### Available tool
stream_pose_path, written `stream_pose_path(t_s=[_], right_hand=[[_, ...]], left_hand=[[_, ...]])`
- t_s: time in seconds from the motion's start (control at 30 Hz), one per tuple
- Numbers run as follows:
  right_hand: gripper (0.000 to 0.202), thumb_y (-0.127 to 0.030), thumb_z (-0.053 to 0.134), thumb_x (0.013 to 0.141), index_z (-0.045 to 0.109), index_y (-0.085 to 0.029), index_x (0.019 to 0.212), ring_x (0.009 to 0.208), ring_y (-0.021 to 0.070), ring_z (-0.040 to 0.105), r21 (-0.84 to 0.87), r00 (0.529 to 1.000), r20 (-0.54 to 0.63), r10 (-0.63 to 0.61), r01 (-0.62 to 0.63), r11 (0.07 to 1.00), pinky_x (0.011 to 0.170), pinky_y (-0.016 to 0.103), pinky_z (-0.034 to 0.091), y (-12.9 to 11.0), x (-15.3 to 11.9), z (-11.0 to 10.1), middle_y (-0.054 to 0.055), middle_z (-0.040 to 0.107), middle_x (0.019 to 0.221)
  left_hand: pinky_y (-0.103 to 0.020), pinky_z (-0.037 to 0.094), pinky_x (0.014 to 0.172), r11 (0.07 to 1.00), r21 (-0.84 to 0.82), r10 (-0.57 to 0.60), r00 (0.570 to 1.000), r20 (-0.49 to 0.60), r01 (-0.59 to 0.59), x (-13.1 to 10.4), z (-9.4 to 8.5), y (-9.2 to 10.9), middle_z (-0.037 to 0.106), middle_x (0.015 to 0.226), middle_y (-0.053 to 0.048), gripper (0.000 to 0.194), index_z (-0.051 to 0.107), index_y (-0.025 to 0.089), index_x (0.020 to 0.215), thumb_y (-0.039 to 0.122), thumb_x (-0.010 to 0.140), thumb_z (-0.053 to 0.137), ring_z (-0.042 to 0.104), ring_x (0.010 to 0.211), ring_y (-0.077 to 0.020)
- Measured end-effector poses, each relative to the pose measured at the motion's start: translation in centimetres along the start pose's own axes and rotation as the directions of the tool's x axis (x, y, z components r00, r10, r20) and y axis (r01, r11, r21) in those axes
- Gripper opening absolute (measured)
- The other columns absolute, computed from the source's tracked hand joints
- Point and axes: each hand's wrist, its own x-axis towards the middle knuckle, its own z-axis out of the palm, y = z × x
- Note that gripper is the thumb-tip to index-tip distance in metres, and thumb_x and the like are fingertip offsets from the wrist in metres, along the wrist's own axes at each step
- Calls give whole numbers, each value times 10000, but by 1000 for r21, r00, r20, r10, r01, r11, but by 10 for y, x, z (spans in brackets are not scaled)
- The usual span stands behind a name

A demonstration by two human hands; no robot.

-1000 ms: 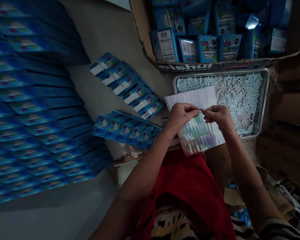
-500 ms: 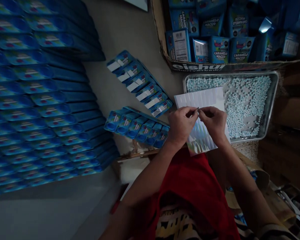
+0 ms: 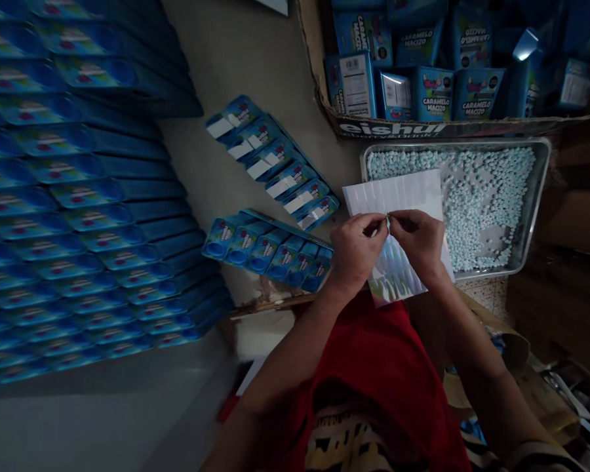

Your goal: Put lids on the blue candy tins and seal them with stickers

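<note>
hands (image 3: pixel 356 246) (two) over one sheet (image 3: pixel 396 262)

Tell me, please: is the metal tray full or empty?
Partly full: pale-blue candies lie across the metal tray, with bare bottom showing among them.

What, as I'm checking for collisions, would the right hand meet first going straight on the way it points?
Most likely the left hand, its fingertips directly opposite; depth and anything pinched between are unclear.
</note>
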Motion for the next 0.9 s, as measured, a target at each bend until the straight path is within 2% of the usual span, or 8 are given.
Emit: stream_pose_path(t_s=[0.23,0.57,0.73,0.9], right_hand=[[171,-301,685,890,855,-277,892,696,160,721,-86,997,50,-61,65,994,706,298,586,-1,2,-2,13,804,808],[136,-227,690,870,824,-243,868,687,145,698,-164,990,88,-110,123,979,724,275,566,-1,7,3,13,786,809],[120,-194,674,824,790,-210,851,677,141,676,-176,988,74,-137,149,973,699,261,529,1,8,11,13,771,801],[80,-185,681,830,753,-215,847,711,148,669,-244,984,120,-134,159,957,678,262,474,6,8,15,10,755,810]], left_hand=[[-290,600,798,997,13,78,997,9,-78,2,-3,-5,819,886,-43,105,820,210,914,170,896,724,759,801,-175],[-306,594,826,999,5,54,997,47,-54,8,-9,-6,834,902,-51,121,833,211,894,150,875,731,769,834,-196],[-285,583,783,990,-125,-51,994,102,64,8,-13,-6,845,893,-60,125,850,196,893,204,870,728,779,796,-197],[-265,549,666,931,-263,-224,965,136,253,8,-15,-6,801,733,-28,82,830,196,764,247,793,772,734,677,-174]])
